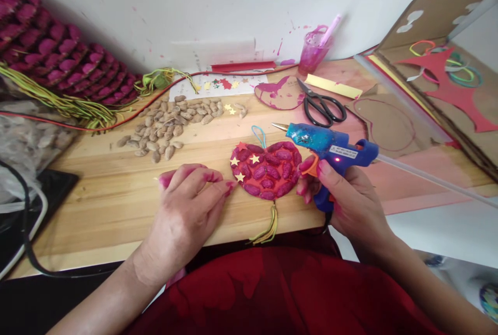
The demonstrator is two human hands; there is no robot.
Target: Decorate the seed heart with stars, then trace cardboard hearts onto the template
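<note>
A heart-shaped ornament (268,171) lies flat on the wooden table, covered with magenta-painted peanut shells and a few small stars. A blue loop (258,136) sits at its top, and a yellow-green tassel (268,226) hangs from its lower point. My left hand (190,200) rests at the heart's left edge, fingers bent and pressed together; whatever they pinch is hidden. In my right hand (346,195) is a blue hot glue gun (311,138), its nozzle pointing left above the heart's upper right. My fingers are at its orange trigger (310,166), and a glue stick (424,173) protrudes behind.
Unpainted peanuts (167,122) are spread behind my left hand. Black-handled scissors (321,107) lie beside a paint-stained cardboard heart (278,94). Paper with small stars (221,84), a pink cup (314,52) and a cardboard box (416,24) stand farther back. A red cord (155,94) crosses the table.
</note>
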